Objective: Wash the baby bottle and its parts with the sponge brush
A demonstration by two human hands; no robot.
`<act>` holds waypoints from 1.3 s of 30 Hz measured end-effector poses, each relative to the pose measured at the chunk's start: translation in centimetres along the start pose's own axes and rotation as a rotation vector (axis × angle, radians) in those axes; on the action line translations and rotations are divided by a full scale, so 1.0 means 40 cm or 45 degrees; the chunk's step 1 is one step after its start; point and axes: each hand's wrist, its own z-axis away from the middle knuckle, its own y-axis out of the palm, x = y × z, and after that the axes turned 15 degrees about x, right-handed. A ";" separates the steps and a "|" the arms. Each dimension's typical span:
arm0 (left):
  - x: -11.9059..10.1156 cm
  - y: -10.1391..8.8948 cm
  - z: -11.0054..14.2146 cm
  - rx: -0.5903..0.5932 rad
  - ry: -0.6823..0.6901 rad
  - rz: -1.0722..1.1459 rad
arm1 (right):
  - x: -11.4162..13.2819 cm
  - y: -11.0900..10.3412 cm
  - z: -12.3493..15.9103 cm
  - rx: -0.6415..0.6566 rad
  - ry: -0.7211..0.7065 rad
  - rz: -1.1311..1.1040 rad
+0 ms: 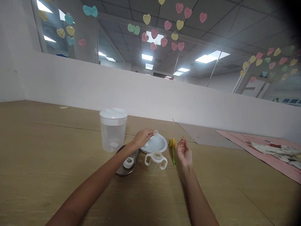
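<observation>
While our left hand pinches a small clear piece over the white bowl, our right hand, loosely curled, seems empty. The two-handled bottle stands open on the tabletop; the white ring sits apart on the tray, the parts unjoined.

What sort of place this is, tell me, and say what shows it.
Probably an office or shared workroom, though I can't be certain. Rectangular ceiling lights show through the glass, heart-shaped notes dot it, and a wide table meets the white wall.
</observation>
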 end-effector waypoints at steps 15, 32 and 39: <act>0.025 0.022 -0.009 0.063 -0.171 -0.146 | -0.003 0.023 0.008 -0.029 -0.080 0.096; 0.026 0.031 -0.004 0.145 -0.102 -0.384 | -0.009 0.043 0.018 0.033 -0.187 0.307; 0.034 0.048 -0.007 0.168 -0.066 -0.481 | 0.019 0.054 0.023 0.158 -0.117 0.242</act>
